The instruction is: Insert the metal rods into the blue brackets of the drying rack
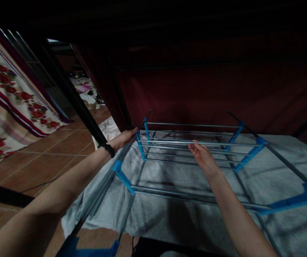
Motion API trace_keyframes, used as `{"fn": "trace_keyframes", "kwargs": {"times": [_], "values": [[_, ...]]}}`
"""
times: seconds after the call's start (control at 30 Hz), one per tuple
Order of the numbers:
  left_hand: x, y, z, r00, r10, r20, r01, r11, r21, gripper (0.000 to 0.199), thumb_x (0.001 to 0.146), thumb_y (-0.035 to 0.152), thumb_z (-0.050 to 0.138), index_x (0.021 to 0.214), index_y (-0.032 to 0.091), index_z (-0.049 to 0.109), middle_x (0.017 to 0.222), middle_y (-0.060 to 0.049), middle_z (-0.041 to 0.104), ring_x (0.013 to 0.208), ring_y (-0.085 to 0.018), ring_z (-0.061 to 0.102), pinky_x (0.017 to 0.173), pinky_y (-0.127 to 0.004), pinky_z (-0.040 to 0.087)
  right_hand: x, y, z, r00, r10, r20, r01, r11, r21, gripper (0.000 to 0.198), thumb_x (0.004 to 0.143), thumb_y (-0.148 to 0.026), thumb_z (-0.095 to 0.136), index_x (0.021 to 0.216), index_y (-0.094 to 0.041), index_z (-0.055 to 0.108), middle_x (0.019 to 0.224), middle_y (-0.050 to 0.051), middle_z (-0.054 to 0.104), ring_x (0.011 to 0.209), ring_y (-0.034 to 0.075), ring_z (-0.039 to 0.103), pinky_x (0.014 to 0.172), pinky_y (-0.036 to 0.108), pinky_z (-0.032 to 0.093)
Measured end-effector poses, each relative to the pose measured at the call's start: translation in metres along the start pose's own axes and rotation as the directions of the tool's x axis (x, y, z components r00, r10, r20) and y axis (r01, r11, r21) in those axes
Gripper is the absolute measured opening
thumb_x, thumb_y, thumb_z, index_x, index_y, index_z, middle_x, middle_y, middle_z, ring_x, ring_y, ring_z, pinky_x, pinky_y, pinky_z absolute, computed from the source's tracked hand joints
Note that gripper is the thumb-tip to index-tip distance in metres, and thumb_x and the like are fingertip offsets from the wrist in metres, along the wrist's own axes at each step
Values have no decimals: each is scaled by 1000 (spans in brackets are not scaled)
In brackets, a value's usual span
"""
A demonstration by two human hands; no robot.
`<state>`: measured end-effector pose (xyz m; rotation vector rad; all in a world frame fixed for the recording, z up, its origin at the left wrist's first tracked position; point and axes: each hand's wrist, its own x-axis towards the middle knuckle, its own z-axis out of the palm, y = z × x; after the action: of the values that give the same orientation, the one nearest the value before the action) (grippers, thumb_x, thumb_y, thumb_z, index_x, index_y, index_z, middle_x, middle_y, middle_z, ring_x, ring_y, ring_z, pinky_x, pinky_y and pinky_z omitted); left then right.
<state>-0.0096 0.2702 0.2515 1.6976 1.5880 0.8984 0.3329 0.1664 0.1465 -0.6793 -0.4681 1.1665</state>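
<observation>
The right hand (203,157) has its grip lightly pinched on a metal rod (169,142) running out either side; the left hand's (124,138), closure unclear, meets a blue plastic connector (140,147). Best keep the rod level, connector steady.

Rack (166,142) on blanket (159,216), floor (59,147) to left

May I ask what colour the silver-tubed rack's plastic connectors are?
The connectors are blue (head view).
</observation>
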Motion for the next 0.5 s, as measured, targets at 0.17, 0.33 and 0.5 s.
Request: {"fn": "trace_keyframes", "kwargs": {"times": [0.17, 0.33, 0.5], "values": [[3, -22, 21, 960, -205, 190, 276, 795, -540, 32, 94, 45, 59, 85, 15, 66, 74, -7, 72, 63, -15, 67, 64, -25, 55, 5, 4, 10, 999, -45, -1, 45, 999, -30, 28, 61, -24, 93, 64, -22, 65, 82, -1, 74, 80, 15, 72, 91, 35, 63], [15, -28, 23, 956, -214, 203, 294, 747, -597, 22, 91, 36, 66, 97, 15, 67, 80, -4, 74, 62, -14, 68, 63, -24, 58, 8, 9, 12, 996, -93, -12, 92, 994, -53, 31, 60, -28, 94, 65, -21, 65, 81, -2, 73, 79, 14, 72, 96, 36, 61], [20, -29, 22, 930, -258, 261, 365, 724, -585, 21, 84, 31, 75, 95, 14, 69, 78, -3, 73, 58, -14, 68, 57, -24, 58, 7, 13, 12, 992, -126, -19, 124, 991, -50, 34, 58, -32, 96, 65, -21, 65, 82, -2, 73, 78, 13, 72, 94, 36, 62]]}}
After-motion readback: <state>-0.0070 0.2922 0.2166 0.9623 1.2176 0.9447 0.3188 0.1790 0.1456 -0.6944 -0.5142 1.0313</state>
